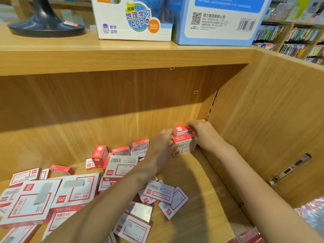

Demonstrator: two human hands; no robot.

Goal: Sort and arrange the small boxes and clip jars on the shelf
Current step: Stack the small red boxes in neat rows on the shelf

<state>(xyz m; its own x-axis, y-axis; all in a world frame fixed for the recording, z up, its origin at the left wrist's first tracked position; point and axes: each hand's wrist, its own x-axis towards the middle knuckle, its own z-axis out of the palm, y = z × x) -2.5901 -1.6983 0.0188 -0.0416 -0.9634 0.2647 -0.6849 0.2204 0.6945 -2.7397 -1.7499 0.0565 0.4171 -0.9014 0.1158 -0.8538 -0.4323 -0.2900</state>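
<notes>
Head view looks down into a wooden shelf [201,181], where both hands meet in the back right corner around a small stack of red-and-white boxes [184,142]. Left hand [163,144] pinches the stack's left end with curled fingers; right hand [203,134] grips its right end and top, close to the side wall. Many more small boxes [122,165] lie scattered, flat and tilted, across the shelf floor to the left and front. To do this step well, I judge the stack should be squared flush into the corner, edges aligned and labels facing one way, then pressed lightly before letting go so it does not topple. No clip jars are visible.
</notes>
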